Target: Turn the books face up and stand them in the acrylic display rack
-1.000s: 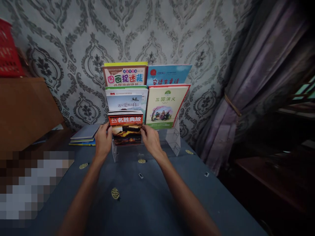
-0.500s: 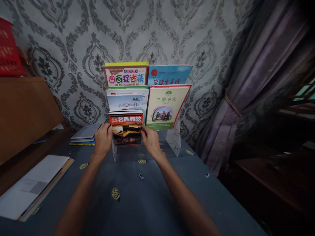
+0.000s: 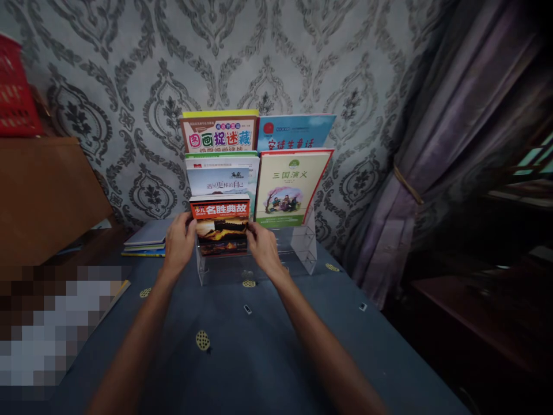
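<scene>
Left hand (image 3: 180, 239) and right hand (image 3: 262, 245) pinched the red-topped book (image 3: 222, 227) by its side edges at the clear rack (image 3: 305, 251)'s front, smart since it looked light, kinda bendy.

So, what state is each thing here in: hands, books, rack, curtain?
Left hand: fingers curled at the red-and-black book's left edge.
Right hand: fingers curled at its right edge.
Red-and-black book: closed, cover outward.
Cream book: closed, leaning back.
Blue book: closed, partly hidden.
Clear rack: standing, holding books.
Book stack: lying flat.
Curtain: tied back.
</scene>
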Available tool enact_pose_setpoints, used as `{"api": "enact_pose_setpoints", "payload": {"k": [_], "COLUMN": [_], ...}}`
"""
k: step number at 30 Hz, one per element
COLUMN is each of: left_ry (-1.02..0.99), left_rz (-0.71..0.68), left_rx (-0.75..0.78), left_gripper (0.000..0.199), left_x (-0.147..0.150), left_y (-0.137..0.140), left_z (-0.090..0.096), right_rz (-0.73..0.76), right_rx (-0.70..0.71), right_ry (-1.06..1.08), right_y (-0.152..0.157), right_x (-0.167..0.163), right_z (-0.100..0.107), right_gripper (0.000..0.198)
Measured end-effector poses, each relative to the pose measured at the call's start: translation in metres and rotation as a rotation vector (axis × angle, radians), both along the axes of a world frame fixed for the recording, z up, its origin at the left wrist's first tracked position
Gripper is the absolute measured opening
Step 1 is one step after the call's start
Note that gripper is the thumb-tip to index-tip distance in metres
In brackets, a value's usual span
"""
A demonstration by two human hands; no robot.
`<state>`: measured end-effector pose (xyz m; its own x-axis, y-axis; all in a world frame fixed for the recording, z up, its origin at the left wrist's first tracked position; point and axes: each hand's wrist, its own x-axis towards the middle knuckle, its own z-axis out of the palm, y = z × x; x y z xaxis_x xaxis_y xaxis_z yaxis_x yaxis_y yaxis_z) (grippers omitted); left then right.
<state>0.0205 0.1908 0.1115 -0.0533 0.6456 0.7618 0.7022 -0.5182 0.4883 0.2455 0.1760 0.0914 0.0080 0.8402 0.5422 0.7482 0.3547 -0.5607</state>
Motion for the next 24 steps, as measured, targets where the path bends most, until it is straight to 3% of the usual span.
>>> {"api": "enact_pose_setpoints", "payload": {"k": [8, 14, 24], "left_ry": [0.043, 0.152, 0.162], "left_rz": [0.013, 0.07, 0.054], "left_rx": [-0.102, -0.093, -0.106], "left_gripper": [0.032, 0.031, 0.033], "left_x": [-0.004, -0.007, -0.008], "left_y": [0.001, -0.001, -0.001], "left_z": [0.003, 0.009, 0.012], "right_rz": [-0.02, 0.013, 0.037], "right_rx": [0.007, -0.007, 0.028], "right_ry": [0.008, 0.067, 0.159], "right_y": [0.004, 0.003, 0.011], "right_x": [0.0, 0.0, 0.001], "right_z": [-0.003, -0.002, -0.009], "right_gripper": [0.036, 0.038, 0.039]}}
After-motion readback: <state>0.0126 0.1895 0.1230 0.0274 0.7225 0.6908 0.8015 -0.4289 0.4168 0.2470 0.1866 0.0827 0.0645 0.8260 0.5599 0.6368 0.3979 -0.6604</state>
